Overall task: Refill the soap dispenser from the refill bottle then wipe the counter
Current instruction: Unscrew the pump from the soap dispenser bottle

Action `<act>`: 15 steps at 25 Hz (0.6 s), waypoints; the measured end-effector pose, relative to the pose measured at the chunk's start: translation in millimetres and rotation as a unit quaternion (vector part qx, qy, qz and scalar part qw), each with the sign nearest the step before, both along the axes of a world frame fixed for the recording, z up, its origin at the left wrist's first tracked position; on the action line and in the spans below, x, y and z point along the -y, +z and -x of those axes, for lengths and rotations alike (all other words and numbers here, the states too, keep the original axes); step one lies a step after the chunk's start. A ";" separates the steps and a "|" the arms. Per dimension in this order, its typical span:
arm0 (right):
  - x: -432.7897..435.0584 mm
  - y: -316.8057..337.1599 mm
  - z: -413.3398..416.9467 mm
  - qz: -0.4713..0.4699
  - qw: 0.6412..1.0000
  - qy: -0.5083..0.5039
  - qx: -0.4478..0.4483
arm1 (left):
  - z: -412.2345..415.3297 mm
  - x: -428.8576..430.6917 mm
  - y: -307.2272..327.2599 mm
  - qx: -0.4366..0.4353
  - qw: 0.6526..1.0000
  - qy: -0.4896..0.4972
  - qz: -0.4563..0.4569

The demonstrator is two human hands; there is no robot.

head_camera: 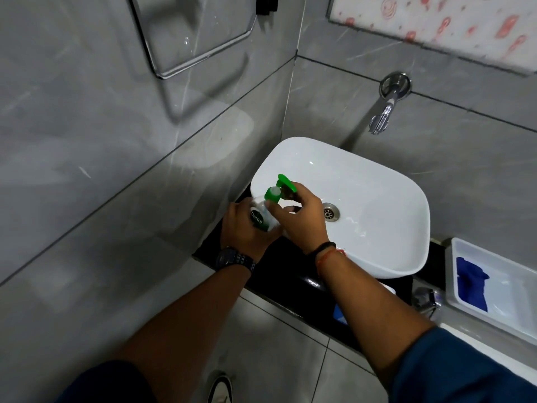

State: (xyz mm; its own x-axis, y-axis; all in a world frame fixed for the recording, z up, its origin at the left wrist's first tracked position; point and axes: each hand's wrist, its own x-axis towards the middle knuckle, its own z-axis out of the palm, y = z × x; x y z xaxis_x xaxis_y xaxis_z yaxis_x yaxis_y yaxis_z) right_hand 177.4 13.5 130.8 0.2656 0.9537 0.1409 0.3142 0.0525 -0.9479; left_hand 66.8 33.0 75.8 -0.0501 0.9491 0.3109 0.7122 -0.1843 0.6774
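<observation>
Soap dispenser [263,218] gripped by left hand [242,228] at counter's [279,274] left edge, green pump [280,189] pinched by right hand [302,219]; refill and wiping judged undone

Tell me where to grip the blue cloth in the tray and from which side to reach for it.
Pinch the bunched upper end of the blue cloth, coming straight down from above. It lies crumpled and loose in the open white tray, whose raised walls block a sideways reach; the raised folds probably give the fingers something to catch.

Both hands hide most of the soap dispenser [263,218]; the right edge crops the white tray [494,318]
</observation>
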 end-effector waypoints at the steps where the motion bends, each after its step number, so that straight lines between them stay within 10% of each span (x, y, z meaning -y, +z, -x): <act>1: 0.4 2.6 0.0 0.003 1.000 -0.014 -0.001 | -1.6 0.6 1.8 0.007 1.000 0.004 -0.004; 15: -3.3 15.1 11.9 -0.027 0.997 -0.047 -0.058 | -9.8 8.1 22.0 -0.013 0.997 0.012 -0.079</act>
State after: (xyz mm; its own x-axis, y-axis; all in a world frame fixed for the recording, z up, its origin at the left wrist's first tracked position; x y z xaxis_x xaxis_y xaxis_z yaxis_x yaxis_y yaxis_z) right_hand 165.4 16.8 145.9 0.3713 0.9157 0.1536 0.2083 0.0790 -0.9749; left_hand 76.6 24.9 97.8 -0.0623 0.8867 0.4582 0.7340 -0.2703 0.6231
